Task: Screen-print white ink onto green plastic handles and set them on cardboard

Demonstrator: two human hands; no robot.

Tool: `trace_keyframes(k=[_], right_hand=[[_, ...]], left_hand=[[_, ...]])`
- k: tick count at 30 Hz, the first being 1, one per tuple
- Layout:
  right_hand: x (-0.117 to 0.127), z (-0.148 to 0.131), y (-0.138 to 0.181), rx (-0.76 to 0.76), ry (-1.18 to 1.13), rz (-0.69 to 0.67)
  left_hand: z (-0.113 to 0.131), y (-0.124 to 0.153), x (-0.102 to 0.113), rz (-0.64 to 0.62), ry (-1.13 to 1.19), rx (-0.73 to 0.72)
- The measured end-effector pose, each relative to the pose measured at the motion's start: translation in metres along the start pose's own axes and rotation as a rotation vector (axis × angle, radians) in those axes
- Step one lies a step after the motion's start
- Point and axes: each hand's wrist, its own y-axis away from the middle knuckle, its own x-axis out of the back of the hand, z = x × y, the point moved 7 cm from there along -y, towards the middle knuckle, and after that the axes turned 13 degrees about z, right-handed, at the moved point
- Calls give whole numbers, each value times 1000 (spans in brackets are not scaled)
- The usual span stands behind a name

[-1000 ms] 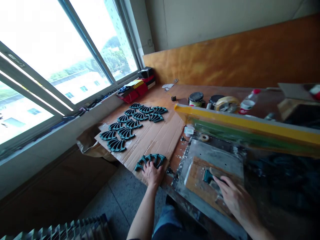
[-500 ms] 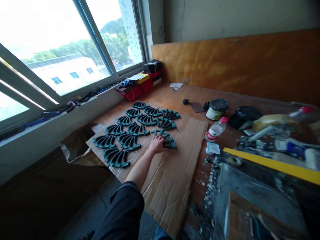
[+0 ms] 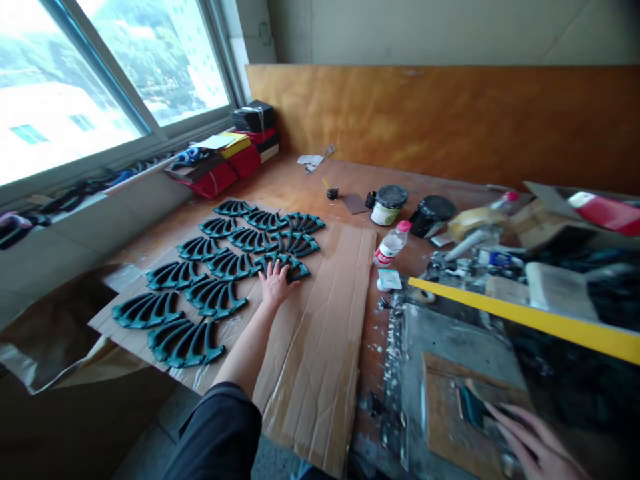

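Note:
My left hand has its fingers spread over a dark green, fan-shaped slatted piece, touching its near edge. That piece lies against several matching fan-shaped pieces, set out in slanting rows on a flattened cardboard sheet. At the lower right, my right hand is blurred and partly cut off by the frame. Its fingers are closed at a small dark-green-tipped tool, whose exact kind I cannot make out. Beneath the tool is a brown wooden board.
Right of the cardboard stand a red-capped bottle, a lidded jar and a black tub. A yellow strip crosses the cluttered right side. Red and black boxes sit by the window.
My left hand has moved the fan-shaped piece up against the others, and its fingers are now spread. The view has turned right, bringing my right hand into sight.

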Motion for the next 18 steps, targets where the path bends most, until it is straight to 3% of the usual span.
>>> trace_keyframes(k=[3, 6, 10, 13, 15, 18], right_hand=[[9, -35, -17, 117, 58, -86], [5, -70, -29, 313, 37, -232], [-2, -86, -25, 504, -74, -286], [5, -72, -18, 501, -112, -221], [17, -51, -18, 435, -119, -182], [47, 6, -30, 150, -154, -52]], left_hand=[[39, 14, 13, 76, 153, 36], [113, 35, 36, 38, 545, 50], [240, 70, 100, -130, 1250, 89], [313, 91, 155, -173, 1518, 66], [334, 102, 180, -125, 1549, 60], [320, 125, 191, -55, 1484, 146]])
